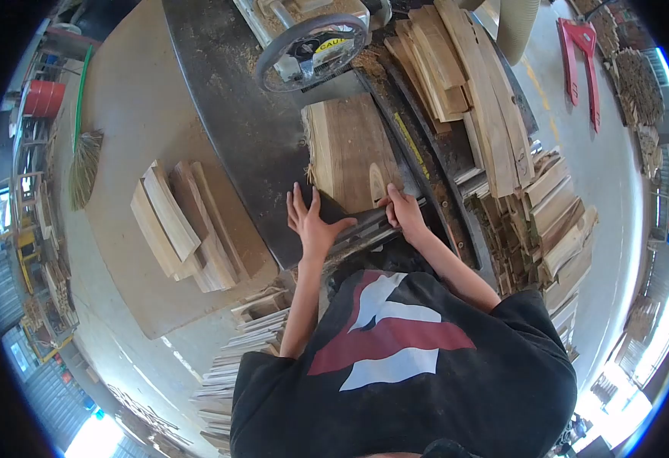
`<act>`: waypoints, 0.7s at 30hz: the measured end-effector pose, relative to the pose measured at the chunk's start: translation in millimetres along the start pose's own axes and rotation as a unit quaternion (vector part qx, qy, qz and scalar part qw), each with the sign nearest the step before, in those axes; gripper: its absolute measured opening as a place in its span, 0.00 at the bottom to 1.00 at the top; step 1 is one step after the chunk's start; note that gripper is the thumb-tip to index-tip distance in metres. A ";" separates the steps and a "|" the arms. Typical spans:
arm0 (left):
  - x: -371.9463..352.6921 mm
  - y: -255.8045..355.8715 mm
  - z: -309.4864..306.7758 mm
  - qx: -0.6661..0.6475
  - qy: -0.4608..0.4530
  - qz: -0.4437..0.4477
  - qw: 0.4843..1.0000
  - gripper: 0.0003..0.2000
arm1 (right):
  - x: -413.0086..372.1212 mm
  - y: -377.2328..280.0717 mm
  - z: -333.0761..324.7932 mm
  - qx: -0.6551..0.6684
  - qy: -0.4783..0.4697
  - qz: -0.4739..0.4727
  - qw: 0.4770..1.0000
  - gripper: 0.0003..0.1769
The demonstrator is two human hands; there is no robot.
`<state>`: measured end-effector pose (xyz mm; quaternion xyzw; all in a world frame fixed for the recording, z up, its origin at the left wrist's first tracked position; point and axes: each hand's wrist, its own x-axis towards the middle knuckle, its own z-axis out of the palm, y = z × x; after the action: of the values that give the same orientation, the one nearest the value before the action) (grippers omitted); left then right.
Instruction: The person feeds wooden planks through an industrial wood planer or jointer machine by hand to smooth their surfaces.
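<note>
A wide wooden board (350,149) with a rough left edge lies on the dark machine table (228,84). My left hand (311,225) is at the board's near left corner, fingers spread and holding nothing, its thumb reaching toward the board's near edge. At the near right corner is my right hand (403,211), its fingers curled at the edge of the wood with the index finger extended forward. Whether those curled fingers grip the board or only rest against it is hard to see. A dark metal bar (361,229) runs between my hands along the near edge.
Beyond the board stands a handwheel (311,52) with sawdust around it. Planks (495,99) are piled at the right, above stacked boards (556,221). More planks (186,225) lie on the brown side table (132,91). Thin strips (247,343) are stacked at my left.
</note>
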<state>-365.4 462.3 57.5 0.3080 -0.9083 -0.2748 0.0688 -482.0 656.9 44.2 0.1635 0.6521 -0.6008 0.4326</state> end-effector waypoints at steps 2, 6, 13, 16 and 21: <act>0.0 0.8 18.9 0.002 0.022 0.023 0.999 0.50 | 7.0 -1.0 0.3 0.023 0.016 -0.011 1.000 0.29; 17.9 15.8 40.9 -0.018 0.057 0.052 0.997 0.47 | 19.6 -5.1 0.3 0.128 0.038 -0.033 0.991 0.27; 94.8 8.2 32.2 -0.033 0.060 0.040 0.997 0.47 | 20.8 -8.9 9.3 0.074 0.049 -0.042 0.995 0.24; 138.3 -2.4 29.1 -0.025 0.059 0.054 0.996 0.46 | 21.3 -8.9 10.2 0.066 0.058 -0.030 0.996 0.24; 180.5 -12.3 20.6 -0.028 0.064 0.078 0.994 0.45 | 19.2 -10.4 13.2 0.072 0.058 -0.033 0.995 0.24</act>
<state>-509.6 355.7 25.6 0.2510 -0.9153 -0.2732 0.1568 -495.7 636.4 37.6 0.2077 0.6360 -0.6496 0.3611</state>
